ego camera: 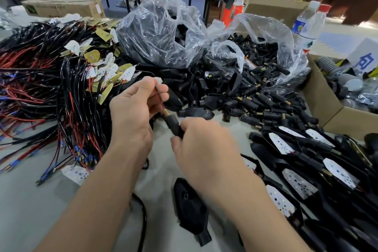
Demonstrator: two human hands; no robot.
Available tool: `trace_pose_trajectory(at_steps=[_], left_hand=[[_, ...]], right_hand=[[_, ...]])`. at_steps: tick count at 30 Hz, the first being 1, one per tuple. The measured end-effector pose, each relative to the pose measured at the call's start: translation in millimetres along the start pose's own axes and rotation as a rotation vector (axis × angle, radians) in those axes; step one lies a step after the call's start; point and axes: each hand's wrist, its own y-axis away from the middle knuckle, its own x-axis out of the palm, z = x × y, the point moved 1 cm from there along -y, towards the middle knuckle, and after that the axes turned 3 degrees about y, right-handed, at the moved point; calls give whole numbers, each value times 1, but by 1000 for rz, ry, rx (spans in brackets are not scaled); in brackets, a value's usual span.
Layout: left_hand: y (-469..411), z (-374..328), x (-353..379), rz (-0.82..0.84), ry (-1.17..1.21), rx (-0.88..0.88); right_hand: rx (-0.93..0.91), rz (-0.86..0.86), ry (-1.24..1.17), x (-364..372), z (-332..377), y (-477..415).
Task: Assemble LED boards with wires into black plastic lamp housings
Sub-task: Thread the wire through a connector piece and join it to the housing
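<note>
My left hand pinches a small white LED board whose red and black wires run down into the brass end of a black stem connector. My right hand grips that connector from below. A black lamp housing lies on the table under my right wrist, hollow side down. Finished housings with LED boards are stacked at the right. A heap of wired LED boards covers the left side.
Two clear plastic bags hold black parts and black connectors at the back. Loose housings and connectors spread across the middle. A cardboard box stands at the right, with water bottles behind. A person stands far back.
</note>
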Motion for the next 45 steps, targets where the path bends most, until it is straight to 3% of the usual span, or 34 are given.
trace_pose_trajectory(at_steps=[4, 8, 13, 18, 21, 24, 26, 28, 31, 36, 42, 45], left_hand=[[-11, -9, -12, -62, 121, -33], [-31, -23, -38, -154, 220, -22], [-38, -19, -42, -178, 262, -4], [-47, -30, -61, -304, 549, -46], [-45, -33, -62, -299, 504, 29], [-42, -31, -58, -157, 521, 5], [-36, -22, -44, 51, 225, -71], [-21, -5, -20, 295, -118, -153], [1, 21, 7, 519, -286, -244], [3, 29, 6, 446, -256, -204], [-4, 26, 2, 360, -221, -202], [-6, 25, 2, 330, -171, -204]], right_hand=[[-22, 95, -144, -7, 2, -5], [46, 65, -180, -7, -26, 3], [125, 205, -164, -7, -44, 7], [114, 366, -314, -16, -46, -3], [99, 410, -298, -19, -50, -8], [189, 362, -748, -13, -56, -11], [261, 242, -1014, -8, -59, -13], [316, 158, -1116, -3, -62, -16], [307, 150, -1064, 0, -65, -14], [228, 84, -703, 2, -63, -5], [236, 355, -1049, -2, -70, 0], [241, 375, -1165, -5, -73, 1]])
